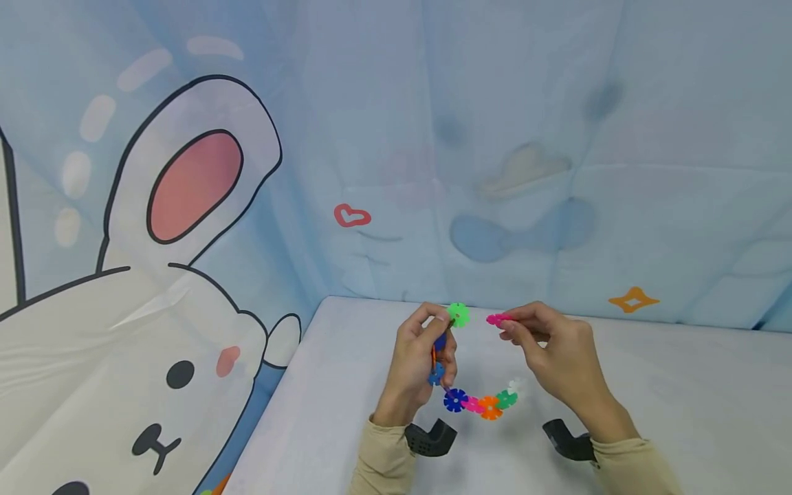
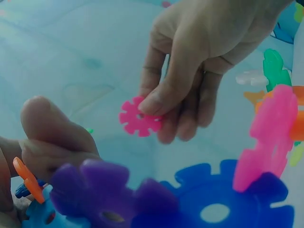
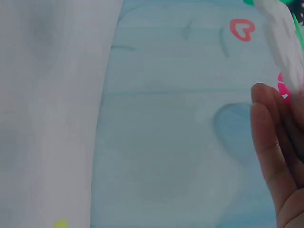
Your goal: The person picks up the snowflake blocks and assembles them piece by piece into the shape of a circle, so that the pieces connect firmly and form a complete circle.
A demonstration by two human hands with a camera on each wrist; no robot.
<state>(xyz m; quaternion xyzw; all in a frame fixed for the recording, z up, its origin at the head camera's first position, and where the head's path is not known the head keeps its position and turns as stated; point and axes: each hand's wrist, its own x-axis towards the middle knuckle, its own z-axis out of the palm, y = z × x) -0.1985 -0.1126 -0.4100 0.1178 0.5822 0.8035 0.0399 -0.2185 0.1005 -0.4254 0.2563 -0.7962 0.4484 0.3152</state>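
My left hand point(image 1: 413, 364) grips one end of a curved chain of plastic snowflake discs, thumb and fingers close to a light green disc point(image 1: 458, 314). From that hand the chain hangs down and right through a dark blue disc point(image 1: 456, 400), a pink one, an orange disc point(image 1: 491, 408), a green disc point(image 1: 507, 399) and a white one at the far end. Apart from the chain, my right hand point(image 1: 559, 354) pinches a single pink snowflake disc point(image 2: 129, 117) by its edge. In the left wrist view a purple disc point(image 2: 92, 183) is close to the camera.
A white-covered table point(image 1: 699, 392) lies under both hands. Behind it hangs a pale blue printed cloth point(image 1: 383, 137), with a large cartoon rabbit point(image 1: 192, 323) on the left side. Each wrist wears a black camera mount point(image 1: 431, 438).
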